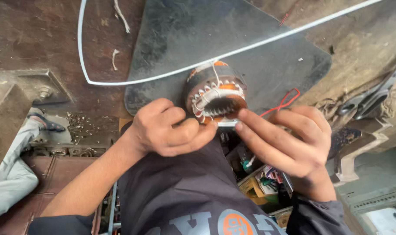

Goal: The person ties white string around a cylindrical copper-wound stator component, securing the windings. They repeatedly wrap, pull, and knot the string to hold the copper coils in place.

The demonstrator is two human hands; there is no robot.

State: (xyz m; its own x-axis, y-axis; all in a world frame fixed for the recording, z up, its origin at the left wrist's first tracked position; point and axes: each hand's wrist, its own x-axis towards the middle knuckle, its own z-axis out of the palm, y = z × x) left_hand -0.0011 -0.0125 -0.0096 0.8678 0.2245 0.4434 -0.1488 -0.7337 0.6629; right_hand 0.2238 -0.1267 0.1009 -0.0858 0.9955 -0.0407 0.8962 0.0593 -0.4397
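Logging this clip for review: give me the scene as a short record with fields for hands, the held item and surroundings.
Left hand: fingertips pinched at the near rim of the motor stator
Right hand: fingers extended, touching the same rim
Stator: round, copper windings tied with white cord, resting on a dark mat
Red wire: runs from the stator past the right hand
Nearby: white cable looping over the mat, scissors at right

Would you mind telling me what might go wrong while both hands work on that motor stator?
The left hand and right hand pinch at the near rim of the stator, so fingertips may nick or bend its copper windings. It sits at the dark mat's edge and might tip off. The red wire beside the right hand could snag.
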